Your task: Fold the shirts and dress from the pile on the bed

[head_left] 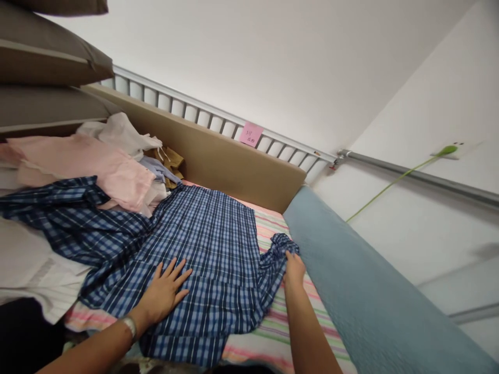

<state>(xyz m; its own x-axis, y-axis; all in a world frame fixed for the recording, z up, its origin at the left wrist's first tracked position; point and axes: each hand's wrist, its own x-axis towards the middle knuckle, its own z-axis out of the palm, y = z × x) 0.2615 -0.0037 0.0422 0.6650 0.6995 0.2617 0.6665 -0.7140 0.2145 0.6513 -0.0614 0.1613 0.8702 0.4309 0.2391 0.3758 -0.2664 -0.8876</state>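
Observation:
A blue plaid shirt lies spread over a striped bed sheet. My left hand rests flat on the shirt's lower middle, fingers spread, a bracelet at the wrist. My right hand is closed on the bunched right edge of the shirt, beside a rolled light-blue quilt. One end of the shirt trails left over a heap of clothes.
A pile of pink, white and tan garments lies at the left, with grey pillows above it. A brown headboard with a white rail and a pink note stands behind. A green cable runs along the wall.

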